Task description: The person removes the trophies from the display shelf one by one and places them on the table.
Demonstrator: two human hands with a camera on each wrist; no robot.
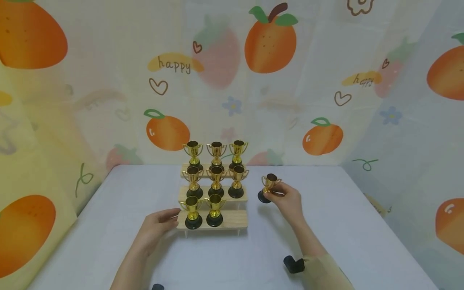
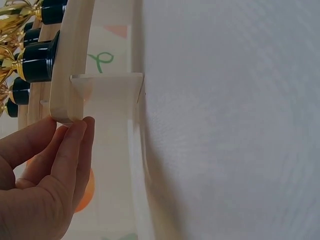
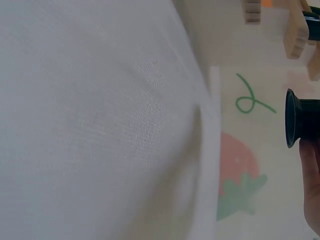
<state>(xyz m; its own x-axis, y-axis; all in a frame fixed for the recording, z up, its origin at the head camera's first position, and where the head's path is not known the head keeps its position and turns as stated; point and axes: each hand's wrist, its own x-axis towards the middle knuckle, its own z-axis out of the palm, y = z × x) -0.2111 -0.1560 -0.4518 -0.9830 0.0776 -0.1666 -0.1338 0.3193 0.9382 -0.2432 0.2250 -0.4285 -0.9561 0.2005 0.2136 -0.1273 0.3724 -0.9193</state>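
Observation:
A small gold trophy cup (image 1: 270,182) with a black base is in my right hand (image 1: 290,200), whose thumb and fingers pinch it low on the cup. It is held upright to the right of a three-tier wooden stand (image 1: 235,219); its black base (image 3: 304,117) shows in the right wrist view. With my left hand (image 1: 156,228) I grip the left end of the stand's lowest board (image 2: 67,102), thumb on one face and fingers on the other. Two trophies (image 1: 214,213) stand at the left and middle of that board, whose right part is bare.
Three trophies stand on the middle tier (image 1: 184,192) and three on the top tier (image 1: 185,171). Clear supports (image 2: 110,80) hold up the lowest board. White cloth (image 1: 217,262) covers the table, and a fruit-printed curtain (image 1: 217,104) hangs behind and at both sides.

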